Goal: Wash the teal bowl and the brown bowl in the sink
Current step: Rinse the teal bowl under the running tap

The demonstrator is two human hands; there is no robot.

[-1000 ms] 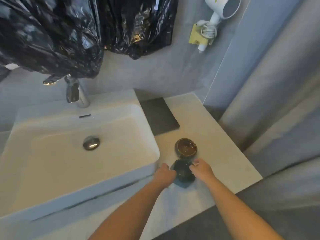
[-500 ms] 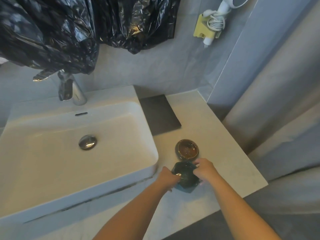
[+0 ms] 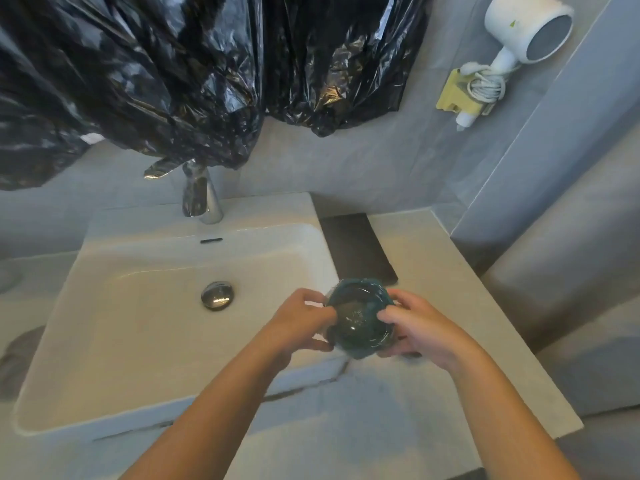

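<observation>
The teal bowl is lifted off the counter and held between both hands, just over the right rim of the white sink. My left hand grips its left edge and my right hand grips its right edge. The bowl's dark glossy inside faces up. The brown bowl is hidden from view, likely behind the teal bowl and my hands.
A chrome faucet stands at the back of the sink and a drain plug sits in the basin. A dark mat lies on the pale counter. Black plastic bags hang above; a white hair dryer is on the wall.
Both hands have lifted the teal bowl off the counter and carried it left toward the sink rim. The brown bowl is now hidden behind it.
</observation>
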